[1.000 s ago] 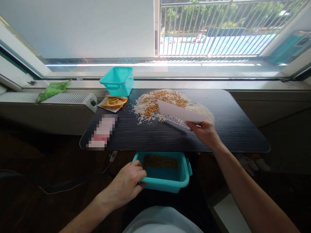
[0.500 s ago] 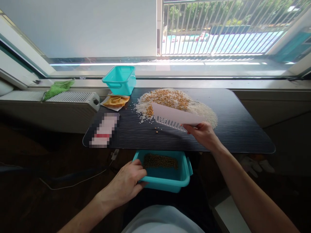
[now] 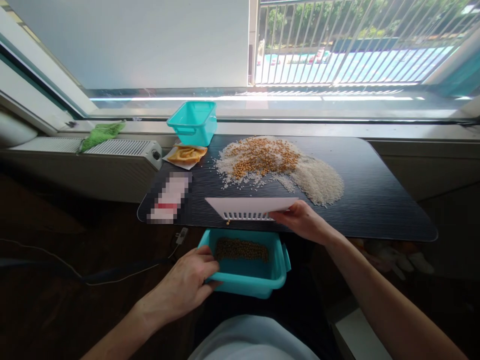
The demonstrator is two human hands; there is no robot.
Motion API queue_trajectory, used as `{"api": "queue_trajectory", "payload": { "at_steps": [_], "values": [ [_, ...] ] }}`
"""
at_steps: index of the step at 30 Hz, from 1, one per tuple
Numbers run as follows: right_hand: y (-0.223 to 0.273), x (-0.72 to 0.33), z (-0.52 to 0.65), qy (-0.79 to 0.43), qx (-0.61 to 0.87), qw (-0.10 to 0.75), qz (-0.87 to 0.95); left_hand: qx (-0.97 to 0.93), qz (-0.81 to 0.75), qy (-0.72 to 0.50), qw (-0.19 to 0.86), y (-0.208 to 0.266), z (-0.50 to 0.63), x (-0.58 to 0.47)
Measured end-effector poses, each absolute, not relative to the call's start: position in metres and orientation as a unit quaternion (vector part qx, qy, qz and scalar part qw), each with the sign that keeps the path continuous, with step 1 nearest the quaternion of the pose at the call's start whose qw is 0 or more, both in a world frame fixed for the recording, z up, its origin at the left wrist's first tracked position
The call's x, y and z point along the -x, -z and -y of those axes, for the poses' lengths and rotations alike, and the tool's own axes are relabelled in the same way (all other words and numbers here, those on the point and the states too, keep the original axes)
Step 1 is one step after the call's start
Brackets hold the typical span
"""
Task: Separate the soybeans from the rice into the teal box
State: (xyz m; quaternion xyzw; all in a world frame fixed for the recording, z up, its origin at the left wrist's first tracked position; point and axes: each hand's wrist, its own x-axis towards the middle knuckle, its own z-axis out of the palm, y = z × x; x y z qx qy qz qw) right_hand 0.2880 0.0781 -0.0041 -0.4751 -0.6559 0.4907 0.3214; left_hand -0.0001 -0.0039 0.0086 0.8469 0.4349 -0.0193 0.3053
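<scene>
My left hand (image 3: 197,272) is closed on the left rim of a turquoise plastic bin (image 3: 243,277), which sits below the table's front edge. Inside the bin lies a layer of round yellowish peas (image 3: 242,249), perhaps chickpeas. My right hand (image 3: 300,220) grips one end of a thin white slotted scraper (image 3: 251,204), held tilted above the table's near edge. Its slotted edge faces down, and a pea or two (image 3: 227,222) shows just beneath it. Beyond it spreads a pile of white rice (image 3: 318,182) with many golden peas (image 3: 262,155) mixed in on the left.
A second turquoise bin (image 3: 193,125) stands at the back left of the dark table (image 3: 382,200). Close by are a folded orange-yellow cloth or pouch on white paper (image 3: 187,155) and a blurred-out flat item (image 3: 170,197). A green cloth (image 3: 103,136) lies on the radiator (image 3: 123,147).
My right hand has drawn the scraper away from the pile toward the table's front edge and levelled it. My left hand still holds the bin. The view has shifted slightly.
</scene>
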Motion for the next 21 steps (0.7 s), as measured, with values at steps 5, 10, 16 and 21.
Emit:
{"api": "queue_trajectory", "payload": {
  "at_steps": [5, 10, 16, 21],
  "values": [
    [-0.012, -0.307, -0.055, -0.485, 0.46, 0.257, 0.698, -0.845, -0.437, 0.012, 0.308, -0.011, 0.006, 0.005],
    [-0.005, -0.334, -0.055, -0.336, 0.587, 0.404, 0.616, -0.853, -0.408, 0.005, 0.326, -0.011, 0.002, -0.011],
    [0.003, -0.35, -0.092, -0.213, 0.673, 0.443, 0.553, -0.857, -0.387, 0.009, 0.339, -0.009, 0.0, -0.03],
    [0.01, -0.34, -0.116, -0.196, 0.681, 0.421, 0.566, -0.855, -0.398, 0.006, 0.332, -0.005, 0.0, -0.032]
  ]
}}
